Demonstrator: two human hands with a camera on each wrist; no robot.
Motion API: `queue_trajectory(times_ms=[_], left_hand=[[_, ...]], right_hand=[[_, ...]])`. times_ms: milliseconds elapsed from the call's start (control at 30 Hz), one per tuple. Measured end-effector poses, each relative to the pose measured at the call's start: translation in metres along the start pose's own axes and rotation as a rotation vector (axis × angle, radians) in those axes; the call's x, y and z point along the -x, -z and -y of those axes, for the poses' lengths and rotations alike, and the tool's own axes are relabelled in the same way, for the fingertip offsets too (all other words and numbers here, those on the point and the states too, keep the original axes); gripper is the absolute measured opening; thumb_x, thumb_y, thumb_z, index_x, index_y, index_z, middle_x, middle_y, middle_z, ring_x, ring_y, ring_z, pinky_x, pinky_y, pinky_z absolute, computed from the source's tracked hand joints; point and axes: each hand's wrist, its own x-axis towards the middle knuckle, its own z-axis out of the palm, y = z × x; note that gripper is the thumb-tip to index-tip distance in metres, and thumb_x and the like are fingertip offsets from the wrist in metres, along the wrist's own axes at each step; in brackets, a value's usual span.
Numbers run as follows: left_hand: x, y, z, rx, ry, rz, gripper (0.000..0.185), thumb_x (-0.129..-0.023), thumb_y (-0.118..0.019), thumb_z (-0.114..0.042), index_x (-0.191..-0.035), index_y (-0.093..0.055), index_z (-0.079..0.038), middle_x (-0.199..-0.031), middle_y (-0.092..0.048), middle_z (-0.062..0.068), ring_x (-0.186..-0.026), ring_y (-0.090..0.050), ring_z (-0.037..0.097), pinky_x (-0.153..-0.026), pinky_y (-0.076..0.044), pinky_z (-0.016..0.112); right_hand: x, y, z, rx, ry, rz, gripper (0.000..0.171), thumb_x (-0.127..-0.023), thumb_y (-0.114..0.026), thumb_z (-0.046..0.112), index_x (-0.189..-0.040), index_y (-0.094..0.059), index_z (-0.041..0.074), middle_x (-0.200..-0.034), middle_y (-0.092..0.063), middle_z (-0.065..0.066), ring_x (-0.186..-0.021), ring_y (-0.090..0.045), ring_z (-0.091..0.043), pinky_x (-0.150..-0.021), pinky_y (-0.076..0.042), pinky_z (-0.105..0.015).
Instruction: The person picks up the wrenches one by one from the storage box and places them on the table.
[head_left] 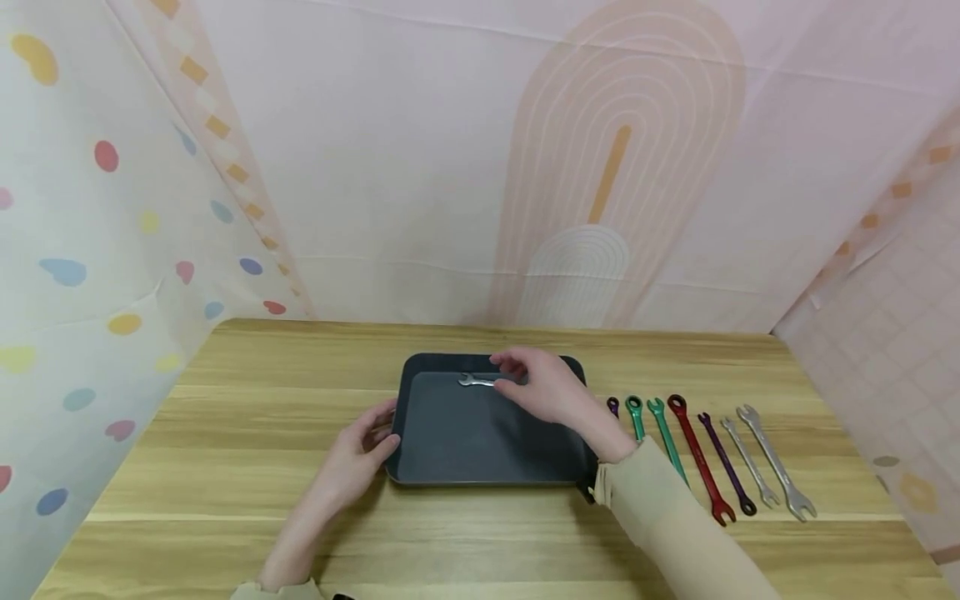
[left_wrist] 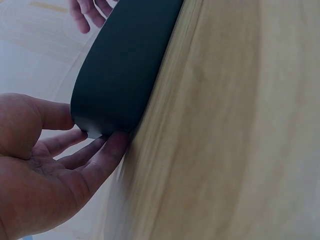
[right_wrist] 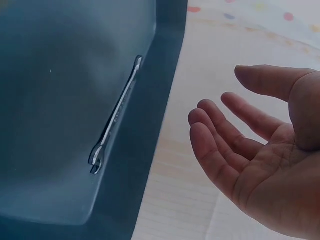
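Observation:
A dark grey rectangular tray (head_left: 465, 442) lies on the wooden table. My left hand (head_left: 354, 454) holds its left side, thumb at the rim and fingers against the outer wall, as the left wrist view shows (left_wrist: 55, 165). Inside the tray, along its far wall, lies a small silver open-end wrench (head_left: 474, 381), seen whole in the right wrist view (right_wrist: 117, 112). My right hand (head_left: 551, 387) hovers over the tray's far right part, covering some of the wrench in the head view. Its fingers are loosely bent with nothing between them, apart from the wrench (right_wrist: 260, 145).
Right of the tray, several wrenches lie in a row: green ones (head_left: 667, 433), a red one (head_left: 701, 458), purple ones (head_left: 726, 462) and silver ones (head_left: 776, 462). My right sleeve (head_left: 660, 508) passes over some of them. Patterned cloth (head_left: 405, 192) hangs behind the table (head_left: 247, 400).

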Motion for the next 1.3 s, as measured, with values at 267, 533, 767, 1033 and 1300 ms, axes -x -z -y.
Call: queue_trajectory(times_ms=[267,533,767,1033,1300], left_hand=[[-0.001,-0.001,-0.001,-0.003,0.001,-0.003,0.055,-0.104,-0.055,0.003,-0.156,-0.041,0.006,-0.150,-0.055,0.034,-0.138,-0.059,0.045,-0.116,-0.052,0.046],[0.001,-0.003,-0.001,0.006,0.007,-0.003,0.054,-0.104,-0.056,0.003,-0.156,-0.041,0.006,-0.150,-0.055,0.034,-0.138,-0.060,0.045,-0.115,-0.053,0.045],[0.002,-0.004,0.000,0.017,-0.001,-0.005,0.054,-0.103,-0.056,0.004,-0.156,-0.041,0.007,-0.149,-0.056,0.034,-0.138,-0.059,0.045,-0.115,-0.053,0.044],[0.002,-0.002,0.000,0.020,-0.006,-0.003,0.055,-0.104,-0.055,0.004,-0.156,-0.040,0.007,-0.150,-0.055,0.033,-0.139,-0.058,0.045,-0.117,-0.051,0.045],[0.002,-0.001,-0.001,0.020,0.001,-0.005,0.055,-0.104,-0.055,0.003,-0.157,-0.040,0.007,-0.152,-0.054,0.032,-0.140,-0.057,0.044,-0.117,-0.051,0.044]], right_hand=[[-0.024,-0.005,-0.004,0.037,-0.037,0.059,0.034,-0.101,-0.068,0.015,-0.133,-0.069,0.006,-0.119,-0.073,-0.012,-0.106,-0.068,-0.024,-0.095,-0.059,-0.042],[-0.040,-0.017,-0.013,0.084,-0.075,0.080,0.031,-0.099,-0.070,0.012,-0.129,-0.071,0.005,-0.117,-0.074,-0.013,-0.109,-0.069,-0.026,-0.098,-0.058,-0.042],[-0.048,-0.029,-0.018,0.079,-0.114,0.077,0.025,-0.097,-0.072,0.008,-0.122,-0.074,0.006,-0.113,-0.075,-0.012,-0.104,-0.070,-0.025,-0.096,-0.059,-0.041],[-0.050,-0.037,-0.018,0.105,-0.110,0.083,0.024,-0.094,-0.076,0.005,-0.117,-0.075,0.006,-0.106,-0.076,-0.009,-0.097,-0.069,-0.022,-0.093,-0.058,-0.040],[-0.050,-0.036,-0.018,0.088,-0.095,0.117,0.028,-0.091,-0.076,0.000,-0.118,-0.075,0.005,-0.109,-0.075,-0.010,-0.101,-0.068,-0.023,-0.096,-0.058,-0.041]])
